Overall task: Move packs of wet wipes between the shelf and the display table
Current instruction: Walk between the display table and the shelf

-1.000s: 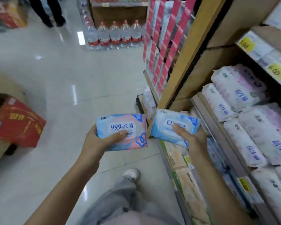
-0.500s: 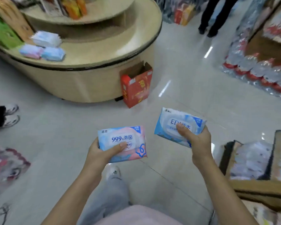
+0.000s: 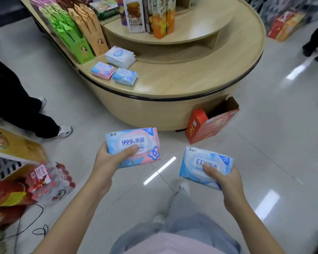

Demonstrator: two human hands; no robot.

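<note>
1. A person's left hand [image 3: 108, 160] grips a pink-and-blue pack [image 3: 134, 146] of wet wipes marked "99.9%". The thumb is pressed across the printed face and the fingers are curled underneath. The pack is held in the air above the tiled floor [image 3: 264, 143], short of the front edge of the display table [image 3: 191, 76].
2. The right hand [image 3: 226, 182] grasps a blue pack [image 3: 204, 162] in the same way, thumb on top. It is carried slightly lower and to the right of the first pack, and the two packs are apart.
3. On the table's lower tier, near its front-left edge, a pink table pack [image 3: 102, 70] and a blue table pack [image 3: 124, 76] lie flat side by side. They are close enough that it is unclear whether they touch.
4. Just behind that pair, toward the step of the upper tier, sits a stack of white packs [image 3: 120, 56].
5. Green boxes [image 3: 70, 33] and tan boxes [image 3: 90, 28] stand in rows along the lower tier's left edge. Tall cartons [image 3: 134, 15] stand upright on the upper tier.
6. An open red carton [image 3: 209, 123] stands on the floor against the table's curved base, at its front right.
7. At the left, a bystander's leg [image 3: 26, 110] in dark trousers ends in a white trainer. Shrink-wrapped bottles [image 3: 50, 180] lie on the floor at the lower left.
</note>
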